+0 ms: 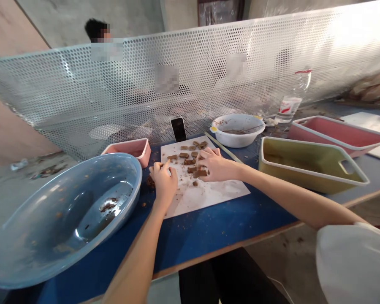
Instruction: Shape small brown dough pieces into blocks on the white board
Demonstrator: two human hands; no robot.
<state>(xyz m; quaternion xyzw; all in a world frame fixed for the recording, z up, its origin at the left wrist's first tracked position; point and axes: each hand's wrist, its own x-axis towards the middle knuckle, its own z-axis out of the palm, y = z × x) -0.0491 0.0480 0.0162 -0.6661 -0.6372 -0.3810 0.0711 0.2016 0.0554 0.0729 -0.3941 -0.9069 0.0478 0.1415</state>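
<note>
On a white board (205, 194) lie several small brown block-shaped pieces (183, 155), loosely in rows, with crumbs around them. My left hand (164, 181) is over the board's left edge, fingers bent and apart, beside a dark crumbly clump (150, 182). Nothing shows between its thumb and forefinger. From the right, my right hand (217, 164) reaches over the pieces with curled fingers. Its thumb and fingertips close around a brown block (200, 173) lying low on the board; the fingers partly hide neighbouring pieces.
A large blue basin (66, 249) with dark residue stands left, before a pink tub (147, 154). Behind the board are a phone (178, 129), a stick (223, 146) and a white basin (237, 139). Green (307, 171) and red bins (342, 143) and a bottle (291, 103) stand right. Perforated mesh (193, 55) separates another person (96, 31).
</note>
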